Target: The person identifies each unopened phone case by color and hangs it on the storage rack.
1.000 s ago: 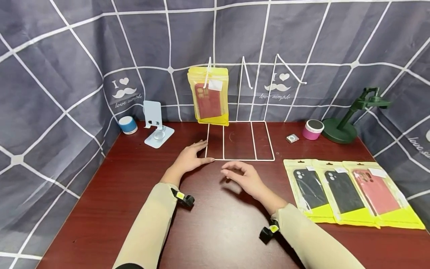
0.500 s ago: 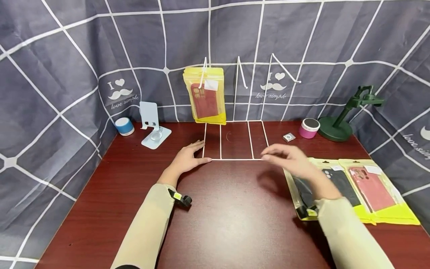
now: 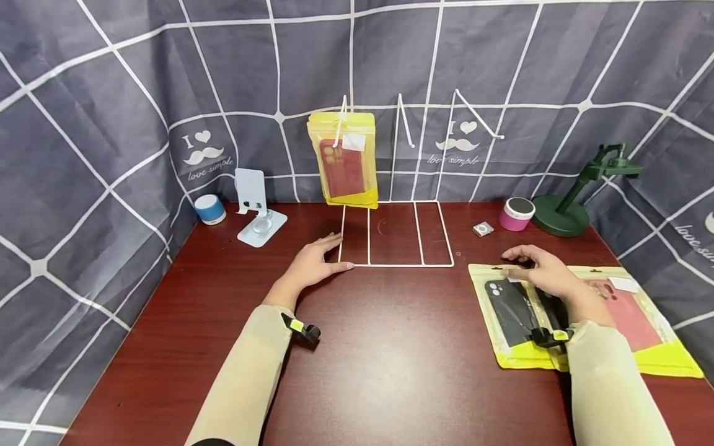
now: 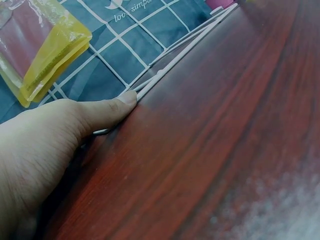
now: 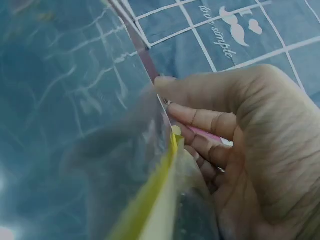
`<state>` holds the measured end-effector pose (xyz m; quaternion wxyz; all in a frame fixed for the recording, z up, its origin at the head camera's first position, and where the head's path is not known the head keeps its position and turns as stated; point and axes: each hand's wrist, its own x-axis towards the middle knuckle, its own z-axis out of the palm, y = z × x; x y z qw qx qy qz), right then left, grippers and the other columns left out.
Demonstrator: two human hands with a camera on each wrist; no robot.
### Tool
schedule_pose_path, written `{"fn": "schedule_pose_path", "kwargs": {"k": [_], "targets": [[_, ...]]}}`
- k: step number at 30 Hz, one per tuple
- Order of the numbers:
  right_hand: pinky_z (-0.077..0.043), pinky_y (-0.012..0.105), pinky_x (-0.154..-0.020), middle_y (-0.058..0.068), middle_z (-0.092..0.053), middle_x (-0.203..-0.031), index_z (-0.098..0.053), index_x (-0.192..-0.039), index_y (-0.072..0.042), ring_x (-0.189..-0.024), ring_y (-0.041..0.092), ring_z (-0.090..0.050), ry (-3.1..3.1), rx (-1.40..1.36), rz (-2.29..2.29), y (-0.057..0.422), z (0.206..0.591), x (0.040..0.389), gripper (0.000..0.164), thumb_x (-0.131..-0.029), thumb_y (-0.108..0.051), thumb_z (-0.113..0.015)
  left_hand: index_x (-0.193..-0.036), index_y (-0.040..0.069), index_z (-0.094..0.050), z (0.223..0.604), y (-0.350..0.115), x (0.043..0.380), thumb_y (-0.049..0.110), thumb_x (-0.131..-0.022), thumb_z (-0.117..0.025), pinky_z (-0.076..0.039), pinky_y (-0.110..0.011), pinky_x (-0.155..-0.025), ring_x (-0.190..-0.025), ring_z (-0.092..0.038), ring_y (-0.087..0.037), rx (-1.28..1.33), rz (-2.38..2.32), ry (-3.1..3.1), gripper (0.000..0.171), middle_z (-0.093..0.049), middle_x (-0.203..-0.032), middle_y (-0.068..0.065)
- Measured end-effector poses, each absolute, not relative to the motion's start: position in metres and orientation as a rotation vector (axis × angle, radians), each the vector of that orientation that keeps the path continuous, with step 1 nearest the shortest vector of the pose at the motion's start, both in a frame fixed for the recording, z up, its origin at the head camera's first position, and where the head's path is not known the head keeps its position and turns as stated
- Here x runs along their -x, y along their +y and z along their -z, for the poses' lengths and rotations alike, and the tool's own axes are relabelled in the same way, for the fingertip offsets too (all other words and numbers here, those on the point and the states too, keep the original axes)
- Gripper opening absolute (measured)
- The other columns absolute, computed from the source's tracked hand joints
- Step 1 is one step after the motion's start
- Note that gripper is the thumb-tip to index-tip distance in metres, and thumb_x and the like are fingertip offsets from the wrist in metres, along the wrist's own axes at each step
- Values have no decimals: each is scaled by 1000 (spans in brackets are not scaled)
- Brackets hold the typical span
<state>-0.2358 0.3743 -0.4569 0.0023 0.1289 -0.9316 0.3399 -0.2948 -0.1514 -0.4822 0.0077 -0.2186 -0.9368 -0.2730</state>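
Observation:
The left hand (image 3: 310,265) rests on the table by the near left corner of a white wire rack's base (image 3: 413,266); in the left wrist view its thumb (image 4: 107,111) touches the wire. Over the right-hand packs, the right hand (image 3: 549,275) has bent fingers around the top edge of a yellow-edged clear bag with a black phone case (image 3: 509,310). A gap shows between thumb and index finger. The hand partly covers a second bag with a dark phone case; beside it lies a bag with a pink phone case (image 3: 633,316). A bagged red phone case (image 3: 343,170) hangs on the rack's left hook.
Two further hooks (image 3: 405,121) (image 3: 480,113) stick out from the rack. Behind, from left to right, are a blue-and-white round speaker (image 3: 209,209), a pale phone stand (image 3: 259,214), a small square clip device (image 3: 483,229), a pink round speaker (image 3: 516,214) and a green stand (image 3: 563,210).
The right hand has moved right, from in front of the rack to the top of the bags on the right. The left hand has stayed at the rack's base.

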Motion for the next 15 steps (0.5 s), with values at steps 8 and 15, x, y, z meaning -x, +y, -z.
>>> {"fn": "schedule_pose_path", "kwargs": {"k": [8, 15], "targets": [[-37, 25, -65, 3, -55, -88, -69, -95, -12, -78, 11, -48, -2921, -459, -998, 373, 462, 237, 8, -91, -17, -73, -152, 16, -48, 483, -152, 295, 67, -83, -70, -32, -47, -116, -147, -34, -23, 690, 852, -2918, 89, -42, -157, -6], [-38, 28, -63, 5, -57, -84, -65, -94, -10, -75, 13, -49, -2886, -500, -1096, 375, 465, 237, 5, -94, -12, -69, -151, 16, -48, 484, -151, 296, 67, -82, -71, -33, -47, -116, -146, -36, -24, 694, 856, -2907, 89, -43, -156, -7]]}}
